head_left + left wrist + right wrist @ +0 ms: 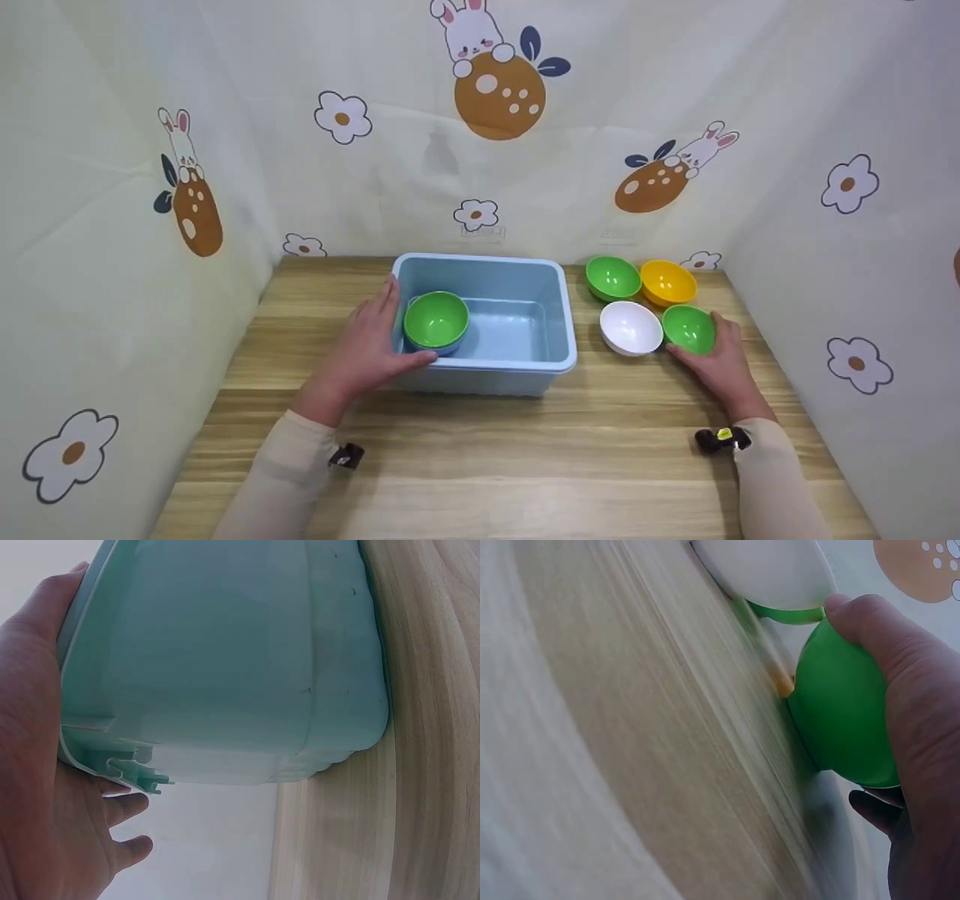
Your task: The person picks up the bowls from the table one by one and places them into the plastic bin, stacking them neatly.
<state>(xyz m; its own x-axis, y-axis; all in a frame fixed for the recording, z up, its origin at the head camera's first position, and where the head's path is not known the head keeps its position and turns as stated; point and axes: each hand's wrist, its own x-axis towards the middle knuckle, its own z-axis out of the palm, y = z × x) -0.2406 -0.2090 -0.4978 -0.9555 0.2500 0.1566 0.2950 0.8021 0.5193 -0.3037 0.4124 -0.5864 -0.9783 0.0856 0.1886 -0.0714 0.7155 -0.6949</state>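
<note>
On the table stands a light blue plastic bin (pixel 487 382). My left hand (pixel 365 341) spans its near left corner, the thumb along the front rim and the fairly straight fingers at the left side. The left wrist view shows the bin's outer wall (pixel 217 652) close up, with that hand (pixel 45 742) at the rim. Inside the bin a green bowl (pixel 436 319) sits in a blue bowl (pixel 448 349). At the right, my right hand (pixel 724 364) holds a green bowl (pixel 690 330) by its sides. Its thumb (pixel 855 615) reaches the rim; some fingers are hidden.
Beside the held bowl are a white bowl (pixel 631 328), an orange bowl (pixel 669 283) and another green bowl (pixel 613 278), all upright on the wooden table (pixel 540 457). Patterned cloth (pixel 405 172) encloses the back and both sides.
</note>
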